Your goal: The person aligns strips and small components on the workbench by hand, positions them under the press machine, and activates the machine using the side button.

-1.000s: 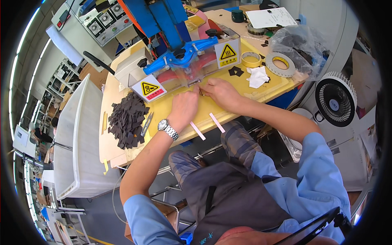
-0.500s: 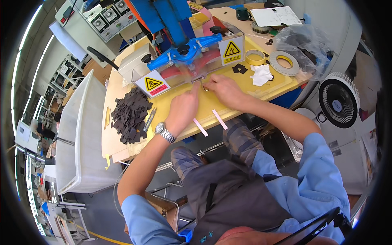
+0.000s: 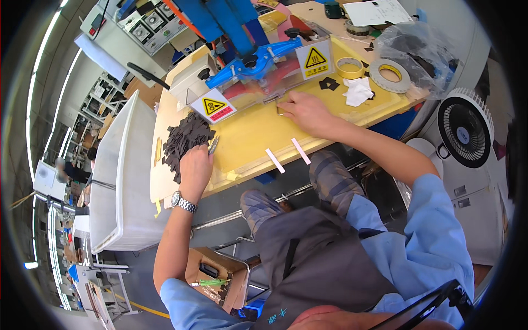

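1. Step in hand, apparently: the left hand (image 3: pixel 196 166) reaches to dark pieces (image 3: pixel 188 132) near the surface's (image 3: pixel 247 140) left edge; its fingertip grip is hidden.
2. The right hand's (image 3: pixel 311 114) fingers pinch narrowly at a small gold-edged piece (image 3: pixel 280 111), mid-surface; hold unclear.
3. Fine fingertip control seems called for.
4. Earlier, both hands met there.

Round fan (image 3: pixel 463 135), dark green mug (image 3: pixel 333 10)

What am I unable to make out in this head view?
Head view:
Left hand: its back hides the fingertips, so whether it holds the metal tool is unclear.
Right hand: the item at its fingertips is too small to identify.
Blue machine: top cut off by the upper edge.
Dark pile: partly behind the left hand.
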### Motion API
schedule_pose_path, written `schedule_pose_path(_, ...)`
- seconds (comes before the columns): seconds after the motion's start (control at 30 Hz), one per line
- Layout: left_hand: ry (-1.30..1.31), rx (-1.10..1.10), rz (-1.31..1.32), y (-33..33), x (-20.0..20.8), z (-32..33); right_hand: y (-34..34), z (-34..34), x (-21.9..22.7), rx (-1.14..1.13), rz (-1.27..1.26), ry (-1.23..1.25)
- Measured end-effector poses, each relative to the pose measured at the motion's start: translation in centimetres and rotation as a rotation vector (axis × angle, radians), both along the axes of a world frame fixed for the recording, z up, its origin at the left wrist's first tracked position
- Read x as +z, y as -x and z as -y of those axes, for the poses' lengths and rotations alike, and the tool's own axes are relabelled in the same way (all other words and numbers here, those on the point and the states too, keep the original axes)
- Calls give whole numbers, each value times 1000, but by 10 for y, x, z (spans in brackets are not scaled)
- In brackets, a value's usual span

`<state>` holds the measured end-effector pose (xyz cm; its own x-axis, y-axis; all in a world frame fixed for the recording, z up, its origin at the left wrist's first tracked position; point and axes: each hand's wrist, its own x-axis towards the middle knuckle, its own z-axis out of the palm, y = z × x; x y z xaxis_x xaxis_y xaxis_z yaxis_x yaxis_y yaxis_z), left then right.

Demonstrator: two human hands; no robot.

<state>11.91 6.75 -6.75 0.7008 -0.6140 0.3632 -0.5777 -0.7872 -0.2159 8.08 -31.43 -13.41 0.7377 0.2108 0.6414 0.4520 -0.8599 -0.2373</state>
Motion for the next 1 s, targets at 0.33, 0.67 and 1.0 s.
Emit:
schedule_pose_path(0.33, 214, 21, -149, -3, 13, 43, 5, 3, 1, -28, 19, -17)
schedule_pose_path(0.67, 1057, 54, -1320, -29, -4, 111, 4, 8, 7, 61, -69, -37)
schedule_pose_path(1.0, 1117, 105, -1350, -41, -11, 139, -2, 9, 1, 139, -12, -45)
